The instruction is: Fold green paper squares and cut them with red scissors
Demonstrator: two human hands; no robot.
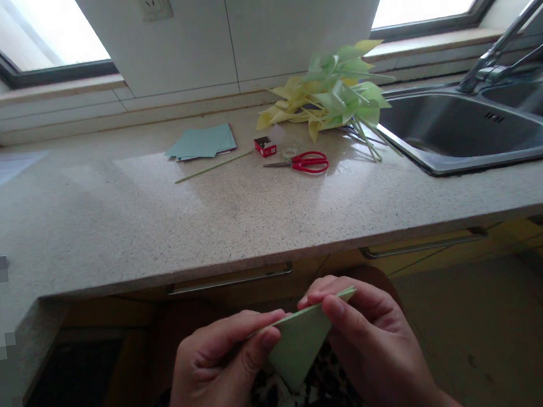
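Low in the view, below the counter's front edge, both my hands hold a light green paper [297, 343] folded into a triangle with its tip pointing down. My left hand [219, 373] pinches its left upper edge between thumb and fingers. My right hand [370, 342] pinches the right upper corner, thumb on the front face. The fold's long edge runs between the two pinches.
On the speckled stone counter [120, 214] lie a stack of blue-green paper sheets [203, 142], a thin green stick [213, 166], a small red box [265, 146], red scissors [306, 162] and a heap of yellow and green paper pinwheels [332, 95]. A steel sink [464, 132] with faucet sits at right.
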